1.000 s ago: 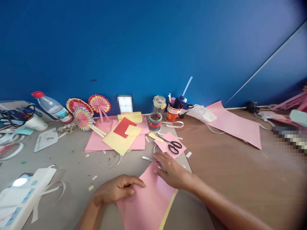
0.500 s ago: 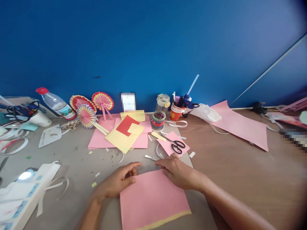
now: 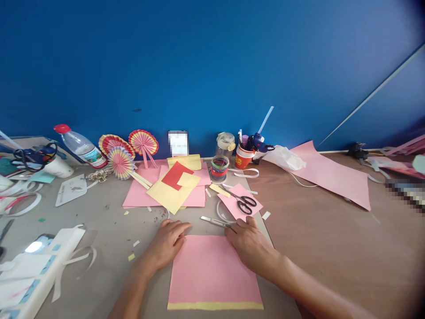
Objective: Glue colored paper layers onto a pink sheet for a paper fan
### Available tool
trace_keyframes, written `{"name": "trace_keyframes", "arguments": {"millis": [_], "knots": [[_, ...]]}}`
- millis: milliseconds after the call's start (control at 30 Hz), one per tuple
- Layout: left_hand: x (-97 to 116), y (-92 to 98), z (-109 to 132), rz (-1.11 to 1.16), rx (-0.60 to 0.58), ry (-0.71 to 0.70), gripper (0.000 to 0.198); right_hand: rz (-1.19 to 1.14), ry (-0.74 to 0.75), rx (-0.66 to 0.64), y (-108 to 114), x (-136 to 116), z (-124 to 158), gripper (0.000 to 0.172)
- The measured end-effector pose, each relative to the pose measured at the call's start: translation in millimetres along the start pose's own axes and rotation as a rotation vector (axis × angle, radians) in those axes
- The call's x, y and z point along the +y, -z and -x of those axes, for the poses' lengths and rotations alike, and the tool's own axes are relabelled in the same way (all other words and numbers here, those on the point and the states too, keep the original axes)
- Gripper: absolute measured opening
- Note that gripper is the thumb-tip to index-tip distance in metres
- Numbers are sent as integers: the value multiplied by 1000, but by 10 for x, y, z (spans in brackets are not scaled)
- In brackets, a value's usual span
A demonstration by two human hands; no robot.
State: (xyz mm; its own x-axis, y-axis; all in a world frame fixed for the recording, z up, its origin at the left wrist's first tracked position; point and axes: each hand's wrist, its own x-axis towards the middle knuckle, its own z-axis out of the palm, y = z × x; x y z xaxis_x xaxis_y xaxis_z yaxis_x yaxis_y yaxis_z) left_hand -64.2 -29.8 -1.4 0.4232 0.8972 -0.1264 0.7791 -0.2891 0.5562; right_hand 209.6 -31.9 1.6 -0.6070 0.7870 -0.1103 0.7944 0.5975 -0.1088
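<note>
A pink paper sheet [image 3: 212, 272] lies flat on the grey table in front of me, with a yellow sheet's edge [image 3: 215, 305] showing along its near side. My left hand [image 3: 168, 243] rests on the sheet's far left corner, fingers flat and together. My right hand [image 3: 249, 243] presses flat on the far right corner. Just beyond my right fingers lie a small metal blade [image 3: 212, 221] and black-handled scissors [image 3: 244, 204] on a pink scrap.
A pile of pink, yellow and red papers [image 3: 172, 186], three paper fans [image 3: 121, 161], a water bottle [image 3: 81, 148], a jar of bands [image 3: 219, 168] and a pen cup [image 3: 244, 155] stand farther back. A large pink sheet [image 3: 332, 175] lies right. White tape strips lie left.
The pink sheet has turned from slanted to square with me, its yellow edge now nearest. Both hands shifted to its far corners and flattened.
</note>
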Motion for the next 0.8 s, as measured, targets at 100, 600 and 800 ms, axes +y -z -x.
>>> {"name": "trace_keyframes", "arguments": {"millis": [100,600,800], "knots": [[27,-9,12,-49,4,-27,36,12,2,110,94,-6,-36,13],[4,-66,22,-101,52,-6,40,18,-52,378,514,-51,-1572,23],[7,-79,14,-101,56,-7,38,84,-192,422,624,121,-2326,29]]}}
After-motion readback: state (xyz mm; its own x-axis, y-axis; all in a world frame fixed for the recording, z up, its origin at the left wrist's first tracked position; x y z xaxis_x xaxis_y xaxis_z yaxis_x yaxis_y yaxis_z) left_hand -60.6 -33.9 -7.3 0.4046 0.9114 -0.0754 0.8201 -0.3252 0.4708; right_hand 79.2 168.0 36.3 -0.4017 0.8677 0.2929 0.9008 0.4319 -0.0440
